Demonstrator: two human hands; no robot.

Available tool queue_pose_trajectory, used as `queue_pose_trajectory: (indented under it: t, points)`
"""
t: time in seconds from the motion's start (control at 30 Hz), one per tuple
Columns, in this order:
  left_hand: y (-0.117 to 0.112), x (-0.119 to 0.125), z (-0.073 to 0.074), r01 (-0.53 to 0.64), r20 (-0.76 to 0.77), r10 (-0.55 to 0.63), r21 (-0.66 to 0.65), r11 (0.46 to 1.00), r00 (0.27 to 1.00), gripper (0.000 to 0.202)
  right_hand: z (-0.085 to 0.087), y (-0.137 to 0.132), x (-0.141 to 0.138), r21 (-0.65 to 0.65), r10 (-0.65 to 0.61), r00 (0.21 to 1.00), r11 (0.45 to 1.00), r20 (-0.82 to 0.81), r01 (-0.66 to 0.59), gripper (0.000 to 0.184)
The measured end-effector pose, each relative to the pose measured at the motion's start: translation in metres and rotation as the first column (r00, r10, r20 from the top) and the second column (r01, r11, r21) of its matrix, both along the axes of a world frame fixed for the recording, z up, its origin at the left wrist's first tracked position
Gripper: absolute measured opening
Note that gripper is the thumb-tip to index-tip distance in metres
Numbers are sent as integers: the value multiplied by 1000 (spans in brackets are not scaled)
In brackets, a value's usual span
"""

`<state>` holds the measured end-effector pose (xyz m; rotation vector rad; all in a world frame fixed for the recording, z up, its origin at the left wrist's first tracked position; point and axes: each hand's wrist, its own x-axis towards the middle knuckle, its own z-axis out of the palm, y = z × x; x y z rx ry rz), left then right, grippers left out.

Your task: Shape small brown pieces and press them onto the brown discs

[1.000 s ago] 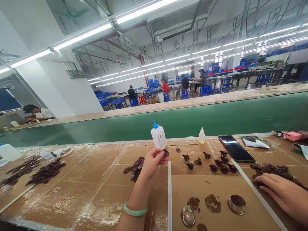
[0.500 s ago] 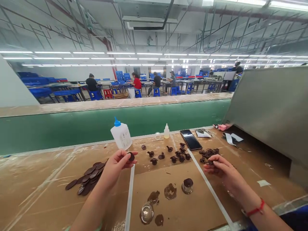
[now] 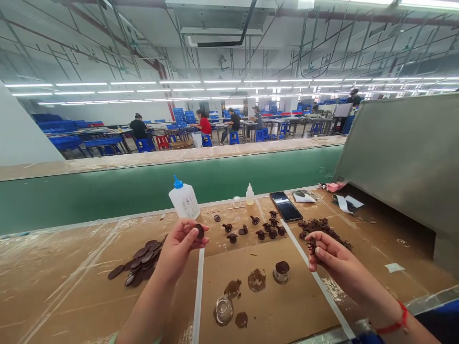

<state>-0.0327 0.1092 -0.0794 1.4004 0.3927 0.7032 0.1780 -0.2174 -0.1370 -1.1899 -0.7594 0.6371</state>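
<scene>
Between thumb and fingers, my left hand (image 3: 184, 241) pinches a dark brown oval disc (image 3: 200, 231) above the bench. More such discs lie in a heap (image 3: 143, 260) left of that forearm. My right hand (image 3: 328, 253) pinches a small dark brown piece (image 3: 311, 245) of irregular shape, just in front of a pile of similar pieces (image 3: 324, 229). Several small brown assemblies (image 3: 272, 232) stand in a group between the hands. On the cardboard below are a clear cup with brown content (image 3: 281, 272), another clear glass cup (image 3: 224, 309) and brown stains (image 3: 256, 280).
A white bottle with a blue cap (image 3: 184, 198), a small dropper bottle (image 3: 250, 195) and a phone (image 3: 286, 206) line the bench's far side. Beyond runs a green belt (image 3: 107, 196). A grey panel (image 3: 401, 157) rises at right. People sit at tables in the background.
My right hand has lifted slightly away from the pile with its piece, now held more upright. My left hand still holds the disc. The view has shifted slightly.
</scene>
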Motion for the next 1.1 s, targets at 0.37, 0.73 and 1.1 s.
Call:
queue_pose_trajectory:
  t: [0.37, 0.73, 1.1]
  points:
    - [-104, -57, -7, 118, 95, -95, -278, 953, 991, 30, 10, -2, -6, -222, 96, 931, 975, 353, -17, 30]
    - [-150, -82, -58, 64, 130, -7, -443, 894, 991, 30, 27, 16, -16, -359, 152, 655, 913, 740, 194, 20]
    - [-121, -88, -86, -85, 190, 190, -456, 886, 963, 28, 4, 16, -39, -374, 0, 731, 859, 683, 350, 28]
